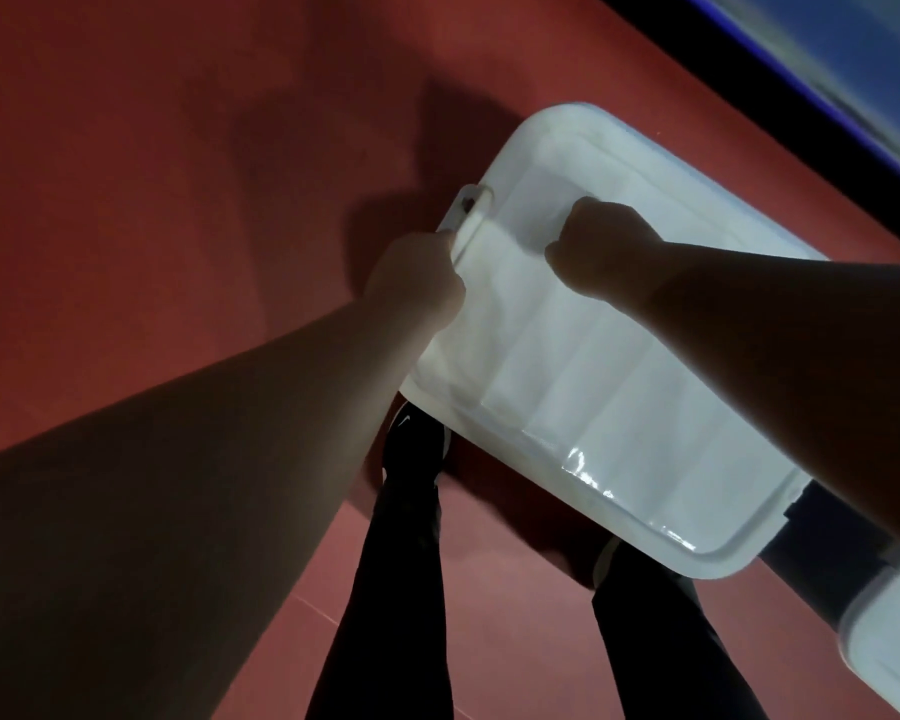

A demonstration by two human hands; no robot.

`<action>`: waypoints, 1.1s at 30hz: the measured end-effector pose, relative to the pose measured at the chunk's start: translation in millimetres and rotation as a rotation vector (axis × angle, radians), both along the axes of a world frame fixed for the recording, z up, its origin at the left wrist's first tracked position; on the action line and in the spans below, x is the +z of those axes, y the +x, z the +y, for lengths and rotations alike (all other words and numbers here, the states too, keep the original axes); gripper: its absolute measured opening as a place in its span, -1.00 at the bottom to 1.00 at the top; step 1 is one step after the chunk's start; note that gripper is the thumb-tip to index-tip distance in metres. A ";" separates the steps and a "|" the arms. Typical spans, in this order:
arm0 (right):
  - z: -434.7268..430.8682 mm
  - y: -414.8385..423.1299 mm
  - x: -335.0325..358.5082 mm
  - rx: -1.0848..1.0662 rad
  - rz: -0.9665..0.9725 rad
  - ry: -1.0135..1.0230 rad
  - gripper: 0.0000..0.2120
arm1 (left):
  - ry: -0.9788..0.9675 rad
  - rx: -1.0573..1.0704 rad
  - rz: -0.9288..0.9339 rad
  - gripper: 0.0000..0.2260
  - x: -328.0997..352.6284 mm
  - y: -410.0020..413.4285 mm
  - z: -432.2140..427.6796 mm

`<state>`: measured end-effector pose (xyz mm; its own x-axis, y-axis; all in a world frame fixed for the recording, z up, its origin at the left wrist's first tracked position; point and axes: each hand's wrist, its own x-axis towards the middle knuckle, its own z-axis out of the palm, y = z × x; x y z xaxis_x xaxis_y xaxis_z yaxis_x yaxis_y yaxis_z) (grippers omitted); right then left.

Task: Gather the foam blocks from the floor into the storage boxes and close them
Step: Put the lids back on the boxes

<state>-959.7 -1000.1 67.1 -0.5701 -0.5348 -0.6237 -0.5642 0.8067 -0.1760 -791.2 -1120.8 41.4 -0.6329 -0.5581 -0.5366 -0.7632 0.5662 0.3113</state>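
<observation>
Head view: a white plastic storage box (541,330) sits on the red floor (178,148), set slantwise just ahead of the person's black shoes (417,444). Its ribbed, translucent white lid (645,433) lies on top; the contents cannot be made out through it. A second white box (894,646) is cut off at the lower right corner, near the first. The left hand (417,283) has its fingers curled round the white clip handle (471,215) at the box's left short end. The right hand (604,252) is a closed fist, knuckles down on the lid near that same end, holding nothing visible. Open floor lies left of the box; a dark wall base (749,96) runs near its far long edge.
</observation>
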 end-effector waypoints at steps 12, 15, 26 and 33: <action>7.4 -24.0 -8.0 -0.063 -0.056 -0.008 -0.64 | 0.032 0.177 -0.040 -0.56 0.5 -33.6 -5.9; 8.0 -26.4 -13.3 -0.059 -0.081 -0.015 -0.55 | 0.140 0.263 -0.027 -0.43 4.1 -37.7 -12.3; 20.6 -29.5 -15.9 -0.064 -0.135 -0.085 -0.64 | 0.189 0.228 -0.116 -0.60 14.1 -43.8 -20.2; 34.5 -21.3 -11.8 -0.086 -0.145 -0.145 -0.68 | 0.057 0.348 -0.047 -0.70 10.0 -48.3 3.1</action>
